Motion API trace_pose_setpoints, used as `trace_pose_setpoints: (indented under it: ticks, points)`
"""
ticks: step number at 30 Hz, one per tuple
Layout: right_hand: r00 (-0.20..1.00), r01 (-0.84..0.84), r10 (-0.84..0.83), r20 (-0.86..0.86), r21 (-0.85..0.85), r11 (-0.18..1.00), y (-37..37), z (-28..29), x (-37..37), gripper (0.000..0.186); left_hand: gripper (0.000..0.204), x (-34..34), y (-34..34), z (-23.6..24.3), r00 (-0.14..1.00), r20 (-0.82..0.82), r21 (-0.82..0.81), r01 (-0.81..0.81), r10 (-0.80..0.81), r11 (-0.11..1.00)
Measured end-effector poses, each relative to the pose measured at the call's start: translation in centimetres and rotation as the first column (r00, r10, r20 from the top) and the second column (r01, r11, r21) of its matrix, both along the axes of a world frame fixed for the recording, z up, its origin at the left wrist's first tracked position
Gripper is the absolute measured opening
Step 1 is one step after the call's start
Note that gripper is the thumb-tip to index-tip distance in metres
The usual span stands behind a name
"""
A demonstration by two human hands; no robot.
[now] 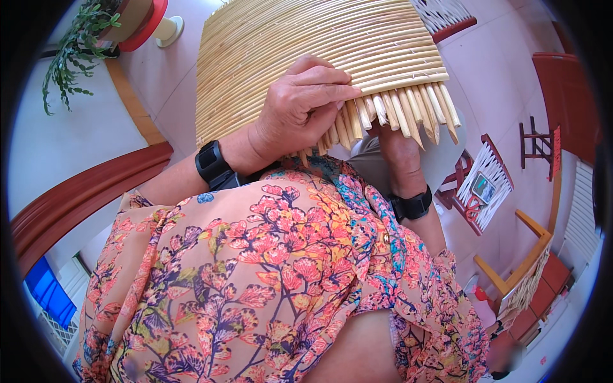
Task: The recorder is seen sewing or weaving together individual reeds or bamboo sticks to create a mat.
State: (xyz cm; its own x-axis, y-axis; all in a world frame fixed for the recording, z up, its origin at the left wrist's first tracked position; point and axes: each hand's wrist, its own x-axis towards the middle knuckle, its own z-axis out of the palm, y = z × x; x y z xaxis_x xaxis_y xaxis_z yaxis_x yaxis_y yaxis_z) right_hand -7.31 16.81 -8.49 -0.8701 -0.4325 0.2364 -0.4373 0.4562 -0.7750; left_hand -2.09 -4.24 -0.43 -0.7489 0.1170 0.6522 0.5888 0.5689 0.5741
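Note:
A mat of pale yellow plant stalks [313,41] lies in front of me, its top stalks running side to side and joined by rows of small stitches. Below them a second layer of stalks [408,108] runs the other way; its uneven, partly pointed ends stick out at the near edge. My left hand [300,105] is closed at that edge, thumb and fingertips pinched on the nearest stalks. Whether a thread is between them cannot be seen. Under the protruding ends, to the right, is my right hand [399,153]; the mat hides its fingers. Both wrists wear black bands.
A low stool with a white woven seat [488,182] stands at the right, carrying a phone-like device and red-handled scissors. Another woven stool [444,14] is beyond the mat. A wooden-framed stool [520,274] lies lower right. A potted plant [83,45] hangs over at far left.

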Motion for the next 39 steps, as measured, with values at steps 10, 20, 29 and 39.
trace_pose_setpoints:
  ticks: [10, 20, 29, 39]
  points:
    - [0.894, -0.313, 0.036, 0.446, 0.567, 0.762, -0.5, 3.5, -0.6, 0.041, 0.024, 0.0, -0.1, -0.1, 0.999, 0.002, 0.011, -0.048, 0.048, 0.999]
    - [0.913, -0.373, 0.103, 0.395, 0.703, 0.605, -0.9, 3.9, -0.3, 0.043, 0.026, 0.1, 0.0, -0.4, 0.998, -0.034, -0.032, -0.049, 0.047, 0.998]
    - [0.473, 0.19, 0.487, -0.734, 0.625, 0.757, 0.4, 0.4, -0.4, 0.039, 0.027, 0.3, -0.1, -0.1, 0.999, -0.022, -0.065, -0.026, 0.024, 0.998]
    - [0.898, -0.081, 0.272, -0.345, 0.479, 0.874, 0.4, 3.1, 0.4, 0.045, 0.026, -0.2, 0.3, -0.2, 1.0, -0.017, -0.034, 0.012, -0.013, 0.999]
